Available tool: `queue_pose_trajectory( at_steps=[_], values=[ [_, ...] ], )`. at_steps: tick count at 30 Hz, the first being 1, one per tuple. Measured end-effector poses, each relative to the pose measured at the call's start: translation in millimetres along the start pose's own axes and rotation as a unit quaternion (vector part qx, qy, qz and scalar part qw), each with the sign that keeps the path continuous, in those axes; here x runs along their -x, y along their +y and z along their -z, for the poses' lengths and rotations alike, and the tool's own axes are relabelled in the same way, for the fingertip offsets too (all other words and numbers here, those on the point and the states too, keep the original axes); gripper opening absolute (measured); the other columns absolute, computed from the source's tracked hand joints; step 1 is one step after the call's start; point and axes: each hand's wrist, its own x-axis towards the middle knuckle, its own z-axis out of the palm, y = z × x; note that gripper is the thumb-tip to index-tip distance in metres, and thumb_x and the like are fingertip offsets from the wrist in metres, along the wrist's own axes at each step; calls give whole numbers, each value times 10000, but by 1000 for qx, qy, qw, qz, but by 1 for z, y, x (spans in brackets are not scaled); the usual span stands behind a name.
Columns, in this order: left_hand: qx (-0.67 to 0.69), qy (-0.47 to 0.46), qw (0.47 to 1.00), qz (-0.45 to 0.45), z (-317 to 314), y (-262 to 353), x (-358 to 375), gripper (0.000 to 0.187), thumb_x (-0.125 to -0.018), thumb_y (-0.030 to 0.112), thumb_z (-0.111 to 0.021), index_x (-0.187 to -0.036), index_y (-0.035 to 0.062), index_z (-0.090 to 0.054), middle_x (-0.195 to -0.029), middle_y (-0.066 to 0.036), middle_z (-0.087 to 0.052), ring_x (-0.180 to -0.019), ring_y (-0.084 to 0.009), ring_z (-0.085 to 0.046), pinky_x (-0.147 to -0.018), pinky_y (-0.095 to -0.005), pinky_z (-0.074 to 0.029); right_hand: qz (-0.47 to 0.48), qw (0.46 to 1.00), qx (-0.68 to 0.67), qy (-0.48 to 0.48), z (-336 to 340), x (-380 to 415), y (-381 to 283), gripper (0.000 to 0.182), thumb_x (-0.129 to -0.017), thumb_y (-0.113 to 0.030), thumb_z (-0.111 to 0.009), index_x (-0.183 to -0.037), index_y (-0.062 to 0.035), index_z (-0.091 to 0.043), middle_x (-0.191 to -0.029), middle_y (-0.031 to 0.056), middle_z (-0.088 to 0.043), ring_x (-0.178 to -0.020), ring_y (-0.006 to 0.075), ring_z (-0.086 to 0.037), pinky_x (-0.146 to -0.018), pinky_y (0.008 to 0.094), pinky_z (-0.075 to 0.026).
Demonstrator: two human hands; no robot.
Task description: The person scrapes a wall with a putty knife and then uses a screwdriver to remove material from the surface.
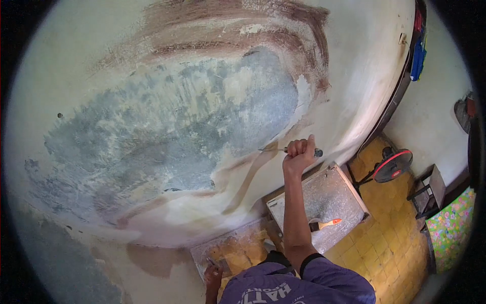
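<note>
My right hand [299, 156] is closed round the dark handle of a thin pointed tool [273, 150], whose metal end reaches left to the wall near the lower right edge of a grey-blue patch [202, 111]. Brown strokes [253, 175] and brownish bands surround that patch on the pale wall. Low at the left of my body, my left hand [213, 273] is closed round a small tool [223, 264] that shows only in part; its kind is hard to tell. A paintbrush [329, 223] with an orange handle lies on a speckled tabletop [334, 195] under my right forearm.
A black fan with a red rim [393, 166] stands on the yellow tiled floor [374, 228] at the right. Beyond it are a small shelf [430, 190] and a flowered cloth [450, 228]. A dusty board [238, 248] lies below the wall. Blue cloth [418, 58] hangs at the upper right.
</note>
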Motion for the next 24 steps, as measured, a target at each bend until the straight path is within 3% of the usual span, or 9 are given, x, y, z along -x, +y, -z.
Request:
queue_pose_trajectory(
  at_steps=[5,7,9,12,16,20,23,24],
  values=[
    [-16,37,999,2,7,9,10,219,-793,209,-762,-777,17,-657,-840,-206,-633,-830,-388,-625,-754,-478,-489,22,991,-81,100,0,-7,-23,489,-993,-257,-536,-586,-179,-277,-508,-51,-214,-445,85,-210,-427,275,-186],
    [-11,11,999,50,13,12,12,222,-791,215,-766,-793,18,-662,-875,-212,-644,-864,-388,-629,-782,-473,-498,29,999,-16,27,2,1,-12,486,-992,-272,-533,-587,-179,-281,-508,-48,-221,-448,90,-218,-432,277,-199],
    [-12,4,1000,28,6,-3,16,231,-797,223,-765,-802,18,-659,-877,-210,-644,-871,-392,-627,-792,-474,-498,42,999,-16,-17,5,5,-14,483,-984,-279,-547,-589,-175,-289,-505,-43,-236,-439,101,-224,-442,279,-218],
    [-31,23,999,14,0,-15,25,239,-802,232,-766,-810,21,-655,-866,-200,-639,-868,-396,-622,-792,-484,-493,48,990,-112,74,2,-8,-30,445,-993,-212,-529,-607,-157,-313,-496,-37,-262,-425,90,-227,-420,271,-208],
    [-39,6,999,24,10,-3,25,243,-802,236,-774,-799,28,-648,-852,-182,-634,-852,-394,-619,-776,-486,-488,64,997,-9,-38,-3,4,-23,476,-983,-259,-547,-594,-167,-288,-501,-39,-227,-448,104,-245,-447,277,-228],
    [-11,5,999,33,5,-11,27,259,-801,250,-775,-788,28,-643,-855,-177,-637,-843,-373,-627,-753,-470,-491,18,994,-82,71,-10,-4,-32,505,-985,-249,-540,-570,-176,-261,-494,-44,-220,-447,100,-221,-448,276,-216],
    [-28,4,999,38,18,10,19,272,-804,260,-771,-780,22,-643,-846,-171,-636,-818,-363,-630,-732,-463,-489,51,998,-27,-15,-3,0,-20,515,-984,-248,-542,-566,-181,-249,-495,-41,-228,-449,97,-208,-446,274,-210],
    [-44,7,998,37,23,25,22,268,-802,257,-773,-778,23,-643,-839,-166,-637,-808,-360,-631,-726,-462,-488,42,998,-45,-1,-3,0,-26,514,-985,-249,-539,-566,-181,-248,-494,-40,-226,-448,96,-207,-446,275,-210]
  ],
)
